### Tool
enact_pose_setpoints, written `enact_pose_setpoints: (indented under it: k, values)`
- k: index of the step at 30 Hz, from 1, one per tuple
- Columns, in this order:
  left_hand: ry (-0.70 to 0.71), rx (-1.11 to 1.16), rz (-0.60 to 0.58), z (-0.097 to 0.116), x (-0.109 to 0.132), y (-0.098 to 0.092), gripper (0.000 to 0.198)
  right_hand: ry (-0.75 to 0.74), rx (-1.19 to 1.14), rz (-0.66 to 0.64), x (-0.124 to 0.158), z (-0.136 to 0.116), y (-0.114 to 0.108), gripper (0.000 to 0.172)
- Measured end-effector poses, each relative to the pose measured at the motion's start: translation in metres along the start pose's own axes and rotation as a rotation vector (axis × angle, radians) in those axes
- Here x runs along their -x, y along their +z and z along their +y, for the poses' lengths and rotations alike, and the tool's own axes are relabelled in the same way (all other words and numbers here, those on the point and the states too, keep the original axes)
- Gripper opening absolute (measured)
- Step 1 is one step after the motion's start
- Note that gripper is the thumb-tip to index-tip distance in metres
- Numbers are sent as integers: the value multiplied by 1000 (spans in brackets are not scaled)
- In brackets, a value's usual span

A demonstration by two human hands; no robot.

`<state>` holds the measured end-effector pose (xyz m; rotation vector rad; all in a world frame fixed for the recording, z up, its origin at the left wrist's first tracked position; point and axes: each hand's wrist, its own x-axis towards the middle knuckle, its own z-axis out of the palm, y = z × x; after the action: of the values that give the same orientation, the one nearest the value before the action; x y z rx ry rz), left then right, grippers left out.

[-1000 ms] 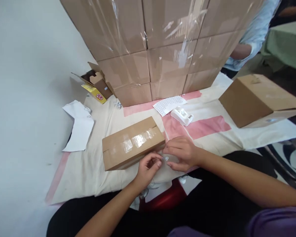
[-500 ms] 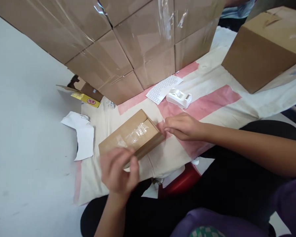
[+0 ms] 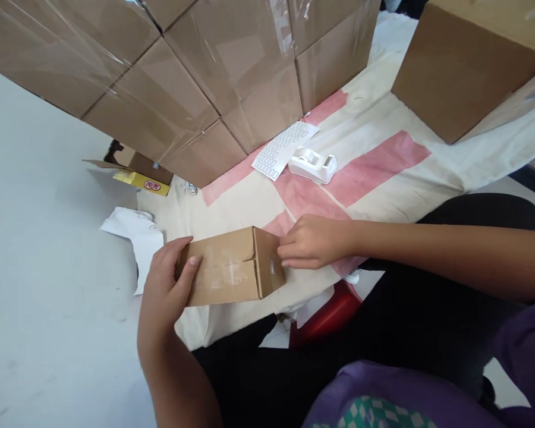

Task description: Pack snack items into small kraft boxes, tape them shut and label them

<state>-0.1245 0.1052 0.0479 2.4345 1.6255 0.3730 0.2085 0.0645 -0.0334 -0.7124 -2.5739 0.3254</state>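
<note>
Head-worn view, facing forward and down, seemingly close

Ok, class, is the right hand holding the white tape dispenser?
No, the white tape dispenser stands on the cloth, beyond the right hand.

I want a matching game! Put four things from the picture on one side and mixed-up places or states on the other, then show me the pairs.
1. left hand
2. tape dispenser
3. right hand
4. small carton

A. between the two hands
B. fingers curled, by an end face of the small carton
C. thumb on top of the small carton
D. white, beside the printed sheet

Pairs: 1-C, 2-D, 3-B, 4-A
</note>
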Motion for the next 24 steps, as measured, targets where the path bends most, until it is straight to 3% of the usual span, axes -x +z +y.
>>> enact_pose_setpoints:
  k: [10,19,24]
  values:
    - [38,-35,1,5,1,1,44,-19,-168,-90,-5,-7,23,26]
    - [54,-48,3,6,2,1,44,12,-98,-46,-8,-5,26,29]
    - [62,-49,7,10,2,2,44,18,-57,-97,-11,-6,18,29]
